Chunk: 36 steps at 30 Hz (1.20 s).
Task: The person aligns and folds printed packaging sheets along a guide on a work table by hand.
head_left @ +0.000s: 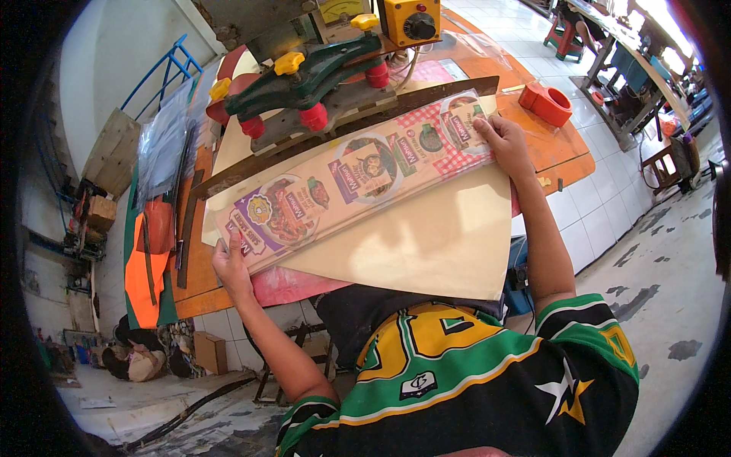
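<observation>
A long printed plastic sheet (358,174) with food pictures and a red checked pattern spans the space between my two hands. My left hand (233,265) pinches its near left corner, thumb on top. At the far right end, my right hand (504,146) grips the edge, thumb above and fingers mostly hidden beneath. Under the printed sheet lies a cream-coloured sheet (449,236), which hangs over the table's near edge. The printed sheet's far edge lies along a long dark metal bar (449,93) of a press machine, whose green frame (324,80) stands just beyond.
Yellow knobs (289,62) and red cylinders (313,116) are on the machine, with a yellow control box (412,21) beside it. A red tape roll (545,104) sits on the orange table (560,148). Clear plastic (162,148) and an orange piece (145,278) lie left.
</observation>
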Motion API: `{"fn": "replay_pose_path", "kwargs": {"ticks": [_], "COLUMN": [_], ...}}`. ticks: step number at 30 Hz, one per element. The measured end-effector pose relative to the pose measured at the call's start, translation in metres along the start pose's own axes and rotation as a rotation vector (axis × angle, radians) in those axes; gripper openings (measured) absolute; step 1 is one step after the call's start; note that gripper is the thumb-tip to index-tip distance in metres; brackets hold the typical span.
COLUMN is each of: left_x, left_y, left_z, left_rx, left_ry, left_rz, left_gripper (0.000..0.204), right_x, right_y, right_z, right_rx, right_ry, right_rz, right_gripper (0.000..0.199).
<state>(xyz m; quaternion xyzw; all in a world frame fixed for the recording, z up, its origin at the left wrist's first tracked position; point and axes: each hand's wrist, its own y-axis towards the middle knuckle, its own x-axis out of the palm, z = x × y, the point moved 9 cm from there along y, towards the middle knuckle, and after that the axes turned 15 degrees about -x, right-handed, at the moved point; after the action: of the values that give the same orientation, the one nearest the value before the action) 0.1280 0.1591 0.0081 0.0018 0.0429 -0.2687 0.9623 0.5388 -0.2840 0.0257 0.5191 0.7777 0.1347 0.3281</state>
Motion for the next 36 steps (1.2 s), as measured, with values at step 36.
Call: {"fn": "replay_pose_path", "kwargs": {"ticks": [36], "left_x": [-0.007], "left_y": [-0.004], "left_z": [0.0], "left_rx": [0.056], "left_ry": [-0.119], "left_rz": [-0.008], "left_gripper": [0.028], "right_x": [-0.009], "right_y": [0.0], "right_z": [-0.024], "right_rx": [-0.122], "right_ry": [-0.025], "right_rz": [0.086], "right_gripper": [0.042]}}
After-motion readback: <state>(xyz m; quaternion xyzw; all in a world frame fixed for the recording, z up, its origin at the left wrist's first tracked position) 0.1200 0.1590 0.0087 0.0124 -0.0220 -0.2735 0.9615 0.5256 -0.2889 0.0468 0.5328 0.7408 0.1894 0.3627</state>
